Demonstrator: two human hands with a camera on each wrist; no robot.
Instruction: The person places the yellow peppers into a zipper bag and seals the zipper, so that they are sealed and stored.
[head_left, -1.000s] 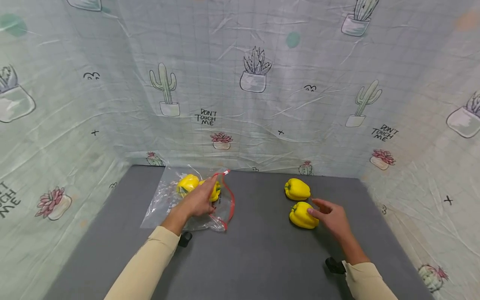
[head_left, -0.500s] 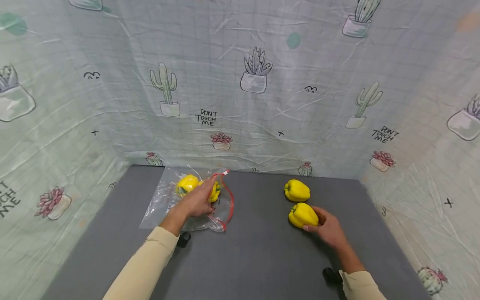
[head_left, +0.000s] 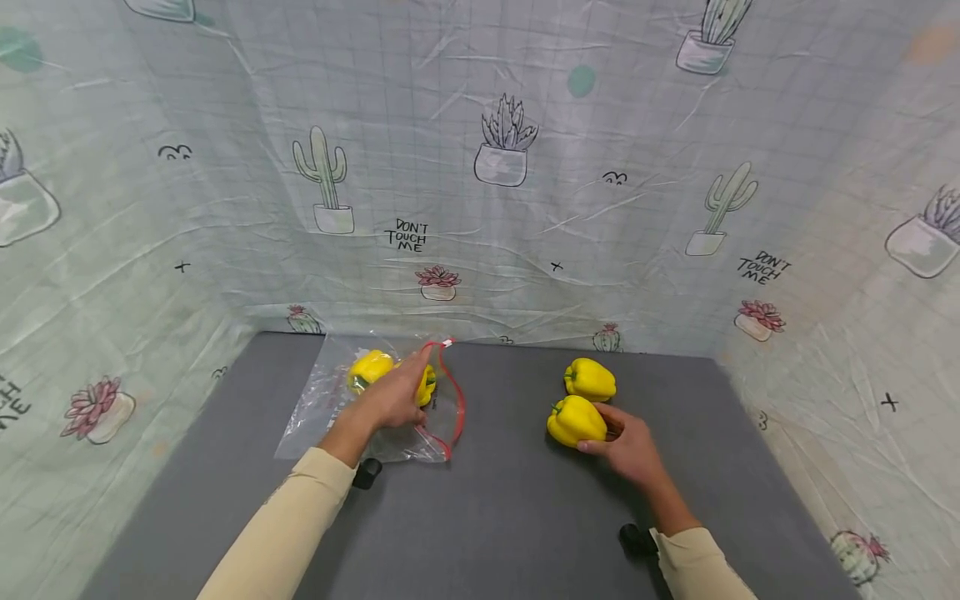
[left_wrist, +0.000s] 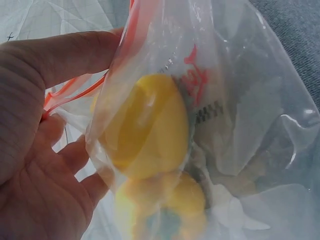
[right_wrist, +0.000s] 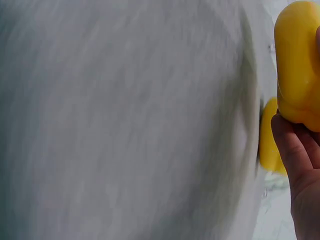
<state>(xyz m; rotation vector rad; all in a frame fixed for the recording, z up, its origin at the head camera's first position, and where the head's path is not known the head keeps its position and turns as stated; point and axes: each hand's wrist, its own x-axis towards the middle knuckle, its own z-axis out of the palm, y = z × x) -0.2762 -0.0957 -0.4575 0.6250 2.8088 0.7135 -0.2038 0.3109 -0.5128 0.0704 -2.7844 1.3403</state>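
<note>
Toward the right edge of the worktop (head_left: 487, 517), the grip of the right hand (head_left: 628, 447) is curled partway around a yellow bell pepper (head_left: 576, 422), with the thumb on its near side and the fingers at its right end. Whether this pepper touches the worktop cannot be told. Just beyond it, nearer the far edge, lies a second yellow bell pepper (head_left: 590, 379), its stem end toward the left edge.

Near the far left corner, the grip of the left hand (head_left: 388, 400) is spread, thumb apart from the fingers, at the mouth of a clear plastic bag (head_left: 311, 421); whether it pinches the film cannot be told. Inside the bag, a third pepper (head_left: 370, 367) lies beside a fourth pepper (head_left: 428, 387), both yellow. A red strip (head_left: 459, 408) lines the mouth, which faces the right edge. Behind the far edge hangs a cactus-print sheet (head_left: 600, 125).
</note>
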